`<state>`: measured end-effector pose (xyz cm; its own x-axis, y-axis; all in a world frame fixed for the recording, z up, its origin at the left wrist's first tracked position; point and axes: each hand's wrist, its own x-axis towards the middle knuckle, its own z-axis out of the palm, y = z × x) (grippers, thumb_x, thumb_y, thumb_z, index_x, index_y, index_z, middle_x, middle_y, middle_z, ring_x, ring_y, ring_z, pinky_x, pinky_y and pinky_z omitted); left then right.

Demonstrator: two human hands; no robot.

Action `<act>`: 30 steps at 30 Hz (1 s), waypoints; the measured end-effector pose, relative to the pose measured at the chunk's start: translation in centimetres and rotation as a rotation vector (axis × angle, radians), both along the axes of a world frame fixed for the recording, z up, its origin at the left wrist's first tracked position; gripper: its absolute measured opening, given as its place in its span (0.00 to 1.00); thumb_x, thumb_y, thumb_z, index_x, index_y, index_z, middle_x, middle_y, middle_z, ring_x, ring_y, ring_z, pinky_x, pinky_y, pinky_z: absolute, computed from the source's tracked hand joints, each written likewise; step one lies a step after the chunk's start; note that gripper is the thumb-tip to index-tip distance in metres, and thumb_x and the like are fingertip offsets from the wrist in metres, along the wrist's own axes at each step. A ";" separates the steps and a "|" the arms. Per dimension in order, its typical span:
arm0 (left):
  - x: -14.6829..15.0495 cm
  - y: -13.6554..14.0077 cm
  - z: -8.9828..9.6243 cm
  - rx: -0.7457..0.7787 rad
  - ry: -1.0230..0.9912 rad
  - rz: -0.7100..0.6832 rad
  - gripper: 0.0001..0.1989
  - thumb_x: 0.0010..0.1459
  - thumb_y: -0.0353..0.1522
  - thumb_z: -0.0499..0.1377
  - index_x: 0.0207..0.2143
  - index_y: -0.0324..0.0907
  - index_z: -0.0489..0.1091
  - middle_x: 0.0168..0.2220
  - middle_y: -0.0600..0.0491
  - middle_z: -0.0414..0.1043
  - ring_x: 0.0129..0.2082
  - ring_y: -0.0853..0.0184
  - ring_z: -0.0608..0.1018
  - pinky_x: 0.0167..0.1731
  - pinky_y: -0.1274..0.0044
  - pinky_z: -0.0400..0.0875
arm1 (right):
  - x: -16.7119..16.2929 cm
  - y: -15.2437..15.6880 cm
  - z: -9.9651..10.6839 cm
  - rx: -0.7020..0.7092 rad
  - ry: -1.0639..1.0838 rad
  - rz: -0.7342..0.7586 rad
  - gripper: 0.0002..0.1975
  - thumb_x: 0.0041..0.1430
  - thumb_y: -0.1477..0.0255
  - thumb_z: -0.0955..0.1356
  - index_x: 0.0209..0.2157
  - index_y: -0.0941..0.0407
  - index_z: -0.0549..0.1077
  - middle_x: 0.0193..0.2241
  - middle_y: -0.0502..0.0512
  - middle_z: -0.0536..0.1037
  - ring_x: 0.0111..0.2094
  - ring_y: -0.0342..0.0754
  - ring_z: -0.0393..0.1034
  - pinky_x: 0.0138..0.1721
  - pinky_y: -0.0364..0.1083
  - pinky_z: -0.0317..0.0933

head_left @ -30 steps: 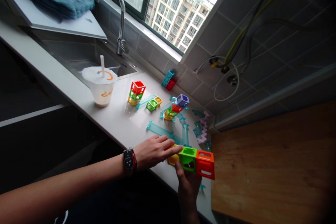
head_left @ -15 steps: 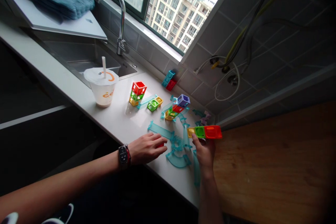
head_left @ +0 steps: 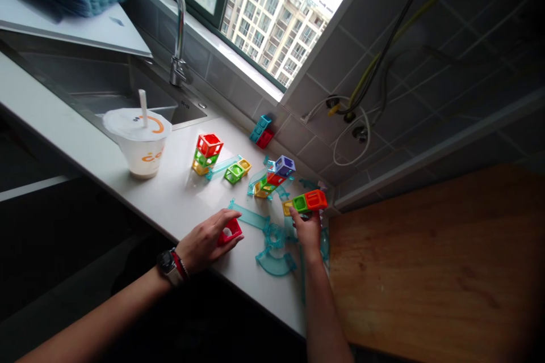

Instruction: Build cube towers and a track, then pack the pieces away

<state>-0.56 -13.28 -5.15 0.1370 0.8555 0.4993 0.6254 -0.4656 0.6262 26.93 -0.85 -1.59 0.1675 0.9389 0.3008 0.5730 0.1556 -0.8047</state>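
My left hand [head_left: 206, 243] is closed around a red cube block [head_left: 230, 231] with a round hole, just above the counter's front edge. My right hand [head_left: 307, 231] grips a joined row of yellow, green and red blocks [head_left: 300, 202], tilted over the back right. Between the hands lie clear teal track pieces: a straight piece [head_left: 251, 216], a round one [head_left: 273, 235] and a curved one [head_left: 276, 262]. Behind them stands a tower with a purple block [head_left: 284, 165] on top. A red, green and yellow tower [head_left: 208, 154] stands left of a green and yellow pair [head_left: 235, 172].
A lidded cup with a straw [head_left: 142, 144] stands at the left by the sink [head_left: 97, 79] and faucet [head_left: 177, 34]. Teal and red blocks [head_left: 261, 130] rest against the tiled wall. A wooden board [head_left: 426, 261] borders the right side; cables [head_left: 374, 76] hang above.
My left hand has turned, so the red block in it shows more. The right hand with its row of blocks has moved left in view. The camera has shifted too.
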 end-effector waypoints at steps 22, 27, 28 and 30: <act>0.5 0.1 -0.9 0.035 0.249 -0.002 0.24 0.67 0.40 0.61 0.61 0.44 0.60 0.51 0.45 0.77 0.45 0.55 0.80 0.45 0.66 0.75 | -0.6 0.7 -3.3 -0.108 -0.071 0.167 0.26 0.48 0.54 0.76 0.45 0.55 0.77 0.43 0.61 0.85 0.46 0.60 0.80 0.48 0.53 0.70; 0.5 -0.1 -0.7 0.044 0.266 -0.006 0.23 0.67 0.40 0.60 0.61 0.43 0.62 0.52 0.44 0.76 0.46 0.55 0.80 0.45 0.65 0.74 | -0.5 0.5 -3.5 -0.124 -0.077 0.193 0.26 0.49 0.54 0.76 0.46 0.55 0.77 0.42 0.61 0.85 0.46 0.61 0.80 0.45 0.53 0.72; 0.5 -0.1 -0.6 0.045 0.268 -0.006 0.23 0.67 0.40 0.60 0.60 0.43 0.63 0.51 0.44 0.77 0.46 0.55 0.80 0.45 0.65 0.74 | -0.5 0.5 -3.5 -0.129 -0.080 0.199 0.26 0.50 0.54 0.76 0.46 0.55 0.77 0.41 0.61 0.85 0.46 0.60 0.81 0.45 0.53 0.72; 0.5 -0.1 -0.6 0.047 0.268 -0.003 0.22 0.67 0.40 0.60 0.60 0.42 0.64 0.51 0.44 0.77 0.45 0.56 0.80 0.45 0.66 0.75 | -0.4 0.4 -3.5 -0.137 -0.087 0.213 0.25 0.50 0.55 0.76 0.46 0.55 0.78 0.40 0.61 0.86 0.45 0.60 0.81 0.44 0.53 0.72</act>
<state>-0.02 -13.39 -5.72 0.2718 0.8316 0.4843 0.7643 -0.4923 0.4164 26.51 -0.42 -5.07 -0.0587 0.9832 0.1726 0.6067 0.1724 -0.7760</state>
